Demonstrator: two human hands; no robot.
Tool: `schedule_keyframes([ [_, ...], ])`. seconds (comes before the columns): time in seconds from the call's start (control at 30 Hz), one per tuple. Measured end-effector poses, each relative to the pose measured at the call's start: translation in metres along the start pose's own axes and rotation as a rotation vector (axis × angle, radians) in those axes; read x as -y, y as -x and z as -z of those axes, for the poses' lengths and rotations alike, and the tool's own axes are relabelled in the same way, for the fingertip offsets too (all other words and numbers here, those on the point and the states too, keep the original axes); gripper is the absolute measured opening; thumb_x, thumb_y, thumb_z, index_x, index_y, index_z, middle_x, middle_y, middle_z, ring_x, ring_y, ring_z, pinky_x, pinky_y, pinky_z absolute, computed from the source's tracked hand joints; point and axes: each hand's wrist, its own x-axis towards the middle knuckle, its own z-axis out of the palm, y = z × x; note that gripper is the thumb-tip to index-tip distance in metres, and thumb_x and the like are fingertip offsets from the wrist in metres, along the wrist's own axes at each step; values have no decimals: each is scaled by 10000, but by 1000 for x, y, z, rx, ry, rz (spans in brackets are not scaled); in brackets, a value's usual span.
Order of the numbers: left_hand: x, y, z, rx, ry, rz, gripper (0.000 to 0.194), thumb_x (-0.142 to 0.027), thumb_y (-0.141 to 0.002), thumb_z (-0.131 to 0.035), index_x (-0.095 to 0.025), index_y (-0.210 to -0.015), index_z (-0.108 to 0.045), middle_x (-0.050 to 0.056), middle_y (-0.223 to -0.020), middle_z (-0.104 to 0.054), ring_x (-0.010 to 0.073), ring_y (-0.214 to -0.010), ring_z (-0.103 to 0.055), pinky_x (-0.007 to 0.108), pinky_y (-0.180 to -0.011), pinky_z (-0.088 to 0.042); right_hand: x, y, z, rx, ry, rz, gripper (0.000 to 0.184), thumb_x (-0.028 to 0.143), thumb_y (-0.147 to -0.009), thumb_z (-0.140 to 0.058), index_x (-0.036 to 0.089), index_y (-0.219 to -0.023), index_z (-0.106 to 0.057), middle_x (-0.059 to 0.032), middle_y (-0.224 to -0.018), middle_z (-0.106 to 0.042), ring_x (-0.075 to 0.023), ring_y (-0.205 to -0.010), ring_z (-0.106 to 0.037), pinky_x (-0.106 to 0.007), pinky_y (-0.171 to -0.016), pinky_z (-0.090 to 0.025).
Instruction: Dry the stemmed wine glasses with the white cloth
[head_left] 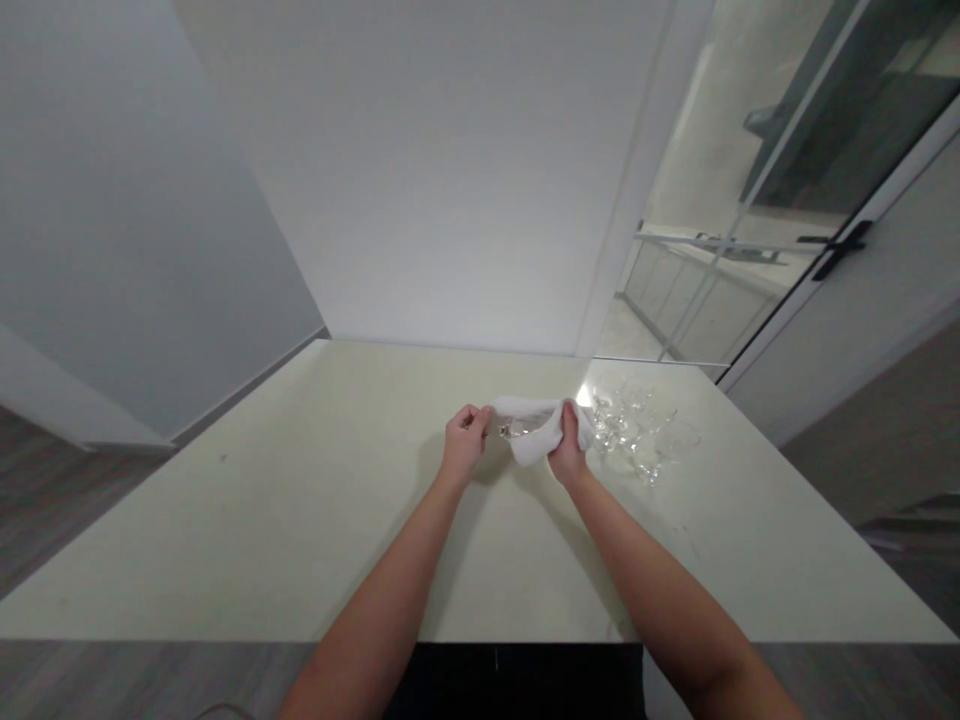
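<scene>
A white cloth (pixel 534 448) is held above the table, folded around a clear shiny piece (pixel 521 428). My right hand (pixel 570 450) grips the cloth at its right end, thumb on top. At the other end, my left hand (pixel 465 440) is closed in a pinch where the tip of the clear piece meets the cloth's edge. The exact contact of those fingertips is too small to make out. Just right of the cloth lies a loose heap of clear, glass-like pieces (pixel 634 430), several of them tangled together or overlapping.
The pale table (pixel 300 530) runs back to a white panel (pixel 450 200). A glazed door with a black handle (pixel 844 248) stands beyond its right side. A grey wall (pixel 187 220) is on the left, and the wood-look floor (pixel 150 680) shows past the front edge.
</scene>
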Motion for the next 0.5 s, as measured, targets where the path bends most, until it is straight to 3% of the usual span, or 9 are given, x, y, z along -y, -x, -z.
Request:
schedule_keyframes([
  [0.1,2,-1,3,-56,77,37,441,-551,-805,-617,-211,-637,-391,-73,-548,-351,58,-419,-254,205,-399,-201,-5,0,5,114,-93,-183,403,581,-704,-669,213,-863,-693,-37,-912,-752,-237,-906,-711,-352,-833,-587],
  [0.2,2,-3,8,-53,-55,-53,431,-521,-805,-628,-206,-610,-408,-60,-541,-364,77,-461,-303,217,-439,-243,-4,5,11,426,42,-178,358,496,-637,-782,210,-850,-741,-33,-858,-760,-245,-867,-716,-360,-801,-588],
  [0.27,0,-3,9,-17,-186,-163,416,-474,-809,-636,-199,-586,-418,-51,-541,-361,90,-509,-335,227,-489,-275,-1,7,13,565,155,-137,352,482,-649,-800,203,-861,-761,-42,-870,-765,-238,-846,-715,-366,-803,-583],
  [0.37,-4,-1,8,-15,-296,-281,399,-421,-821,-632,-195,-569,-420,-47,-544,-343,101,-542,-334,242,-536,-285,4,8,14,593,273,-59,347,493,-696,-784,180,-845,-765,-59,-878,-766,-223,-815,-708,-361,-814,-573],
  [0.5,-3,-4,11,-122,-275,-282,418,-437,-839,-603,-203,-561,-396,-47,-543,-323,108,-539,-324,249,-531,-279,5,4,13,526,229,-53,395,547,-723,-746,193,-900,-757,-62,-972,-768,-233,-912,-712,-381,-899,-559],
])
